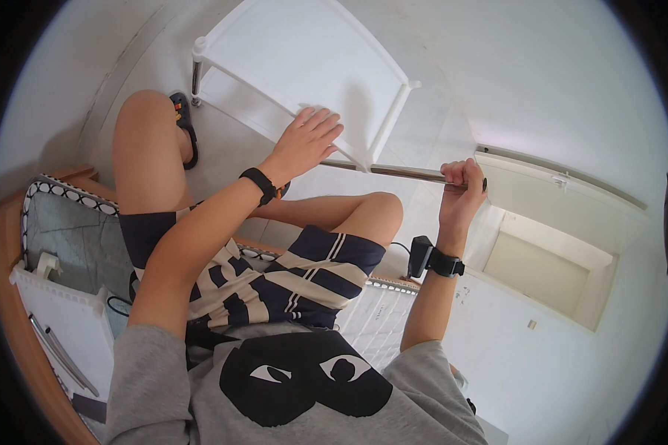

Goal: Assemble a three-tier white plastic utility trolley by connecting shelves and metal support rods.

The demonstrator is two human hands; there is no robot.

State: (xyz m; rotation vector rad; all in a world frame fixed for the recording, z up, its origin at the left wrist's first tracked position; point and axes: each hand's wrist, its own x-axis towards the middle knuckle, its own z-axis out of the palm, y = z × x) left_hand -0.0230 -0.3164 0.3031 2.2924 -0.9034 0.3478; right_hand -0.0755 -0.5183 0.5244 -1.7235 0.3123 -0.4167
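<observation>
A white plastic rack (297, 52) with two stacked shelves stands before me, a short metal post at its left corner. My left hand (304, 144) lies across the near edge of its upper shelf, fingers stretched out and pressed on the surface. From the shelf's near right corner a shiny metal tube (408, 173) runs out to the right. The far end of that tube, tipped in black, is in my right hand (464, 178), whose fingers are wrapped round it. Whether the tube is seated in the corner socket, I cannot tell.
On the left, a white panel (67, 311) and loose metal tubes (63, 356) lie beside a wooden edge (7, 297). My bent legs sit close to the rack, one foot in a black clog (189, 141). A pale cabinet (542, 267) stands at the right.
</observation>
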